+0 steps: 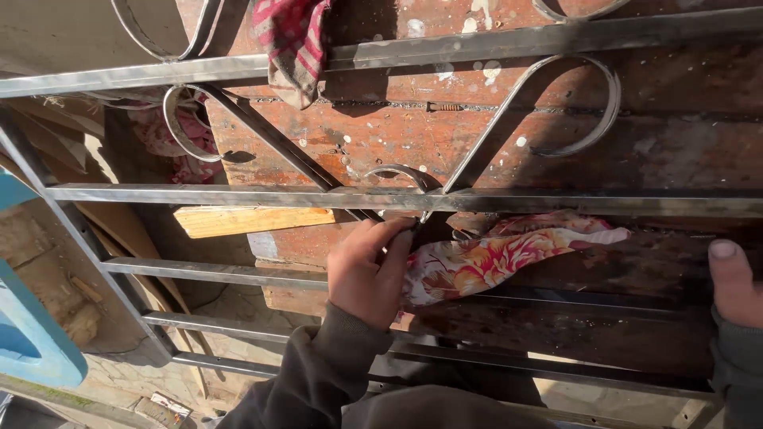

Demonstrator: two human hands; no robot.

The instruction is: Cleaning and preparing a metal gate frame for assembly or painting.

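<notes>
A metal grille (238, 195) of square bars and curled scrolls lies across a stained wooden bench (381, 143). My left hand (367, 270) is closed around one end of a floral cloth (493, 258), pressing it up against the underside of the middle bar. The cloth trails to the right beneath that bar. My right hand (733, 282) shows only at the right edge, thumb up, resting near the bench; what it holds is hidden.
A red checked cloth (292, 44) hangs over the top bar. A pale wood block (250, 220) pokes out under the bench. A blue object (32, 342) stands at the left, with cardboard and paving stones below.
</notes>
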